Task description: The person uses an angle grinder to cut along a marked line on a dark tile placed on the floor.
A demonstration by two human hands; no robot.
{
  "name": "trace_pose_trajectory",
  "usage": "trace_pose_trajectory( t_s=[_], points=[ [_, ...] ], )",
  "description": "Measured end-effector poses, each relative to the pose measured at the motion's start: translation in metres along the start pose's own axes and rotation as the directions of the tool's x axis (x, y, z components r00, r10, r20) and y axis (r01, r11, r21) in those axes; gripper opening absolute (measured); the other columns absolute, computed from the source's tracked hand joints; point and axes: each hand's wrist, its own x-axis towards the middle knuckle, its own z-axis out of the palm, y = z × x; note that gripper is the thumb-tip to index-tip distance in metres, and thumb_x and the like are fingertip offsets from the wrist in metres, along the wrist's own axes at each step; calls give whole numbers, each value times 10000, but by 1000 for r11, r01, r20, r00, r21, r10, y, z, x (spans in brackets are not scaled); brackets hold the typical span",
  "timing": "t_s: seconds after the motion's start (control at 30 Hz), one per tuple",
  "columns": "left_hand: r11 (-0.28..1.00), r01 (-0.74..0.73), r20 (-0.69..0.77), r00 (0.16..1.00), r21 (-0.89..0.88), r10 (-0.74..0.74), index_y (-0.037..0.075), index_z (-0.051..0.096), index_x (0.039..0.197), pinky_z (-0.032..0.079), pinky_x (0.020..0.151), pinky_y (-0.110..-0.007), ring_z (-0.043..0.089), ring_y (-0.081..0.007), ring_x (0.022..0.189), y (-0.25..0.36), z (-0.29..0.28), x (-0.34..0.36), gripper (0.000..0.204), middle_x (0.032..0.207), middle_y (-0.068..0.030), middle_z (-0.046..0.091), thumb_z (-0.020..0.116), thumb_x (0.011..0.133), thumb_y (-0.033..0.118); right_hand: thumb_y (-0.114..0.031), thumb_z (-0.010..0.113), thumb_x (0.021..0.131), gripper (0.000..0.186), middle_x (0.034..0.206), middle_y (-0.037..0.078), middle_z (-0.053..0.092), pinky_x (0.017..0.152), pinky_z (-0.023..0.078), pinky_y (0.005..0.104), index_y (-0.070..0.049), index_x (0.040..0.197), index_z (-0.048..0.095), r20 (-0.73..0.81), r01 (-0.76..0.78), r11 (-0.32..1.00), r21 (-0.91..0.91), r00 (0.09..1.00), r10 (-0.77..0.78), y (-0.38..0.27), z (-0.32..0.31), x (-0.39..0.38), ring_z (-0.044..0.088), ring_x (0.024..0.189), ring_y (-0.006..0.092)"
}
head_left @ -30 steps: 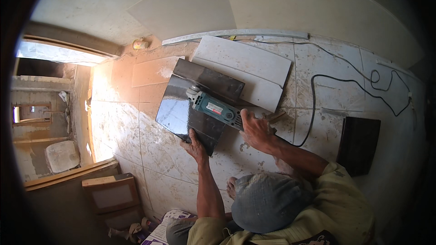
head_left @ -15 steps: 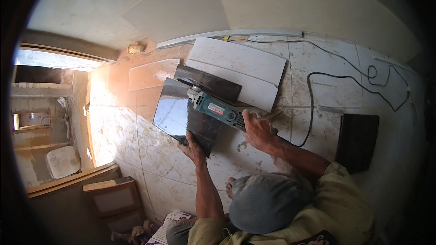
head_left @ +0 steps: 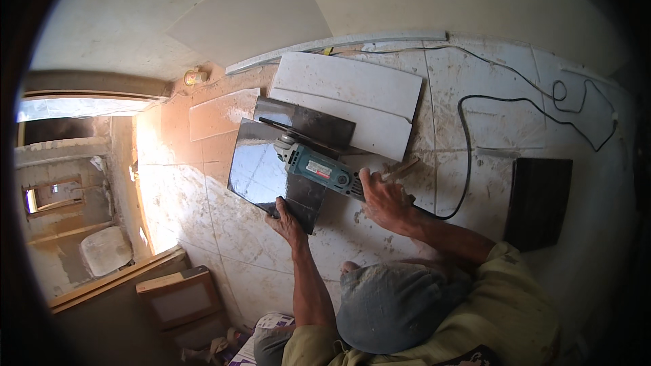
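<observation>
A dark glossy tile (head_left: 261, 169) lies flat on the dusty tiled floor (head_left: 230, 230). My left hand (head_left: 288, 220) presses down on its near edge. My right hand (head_left: 383, 198) grips the rear body of a teal angle grinder (head_left: 319, 168), whose disc end rests on the dark tile near its far right side. The grinder's black cord (head_left: 466, 142) runs off to the right and back along the floor. A second dark tile (head_left: 313, 123) lies just behind the first, partly under the grinder's head.
Large white tiles (head_left: 352, 85) lie behind the dark ones, by the wall. Another dark tile (head_left: 539, 200) sits on the floor at the right. A cardboard box (head_left: 178, 298) stands lower left near a sunlit doorway (head_left: 81, 108). A small yellow object (head_left: 195, 76) sits by the wall.
Both hands and the grinder stay almost where they were on the dark tile; only the view has shifted slightly.
</observation>
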Motion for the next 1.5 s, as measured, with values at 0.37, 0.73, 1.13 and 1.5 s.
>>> trace_pose_trajectory(
  t_s=[0.37,0.73,1.13,1.5],
  points=[
    [999,40,-33,999,36,-39,-55,398,1215,480,732,-299,545,-157,860,-7,-4,1,528,990,-98,560,652,965,335,-104,737,751,624,977,226,565,632,548,493,36,1232,365,-15,-12,999,36,1000,12,17,8,-21,670,739,389],
    [678,-383,5,873,628,488,-63,456,1379,445,959,-442,545,-329,1123,120,20,92,767,1263,-243,534,701,882,468,-129,775,726,674,1010,278,614,724,514,520,-2,1280,411,-125,-146,951,274,975,185,52,-44,-52,635,879,478],
    [336,-751,784,619,569,56,-25,425,1432,361,1105,-455,436,-405,1344,155,136,208,849,1434,-279,465,697,832,510,-93,764,736,645,986,279,624,772,480,529,-10,1278,424,-290,-301,888,349,866,408,88,-89,-40,591,921,520],
    [581,-415,592,792,700,-148,-71,658,937,480,668,-315,605,-171,752,139,77,234,562,796,-112,648,673,895,489,-6,745,728,669,1108,221,609,903,478,427,11,1319,430,-288,-387,834,393,810,511,114,-88,-34,612,1020,350]
  ],
)
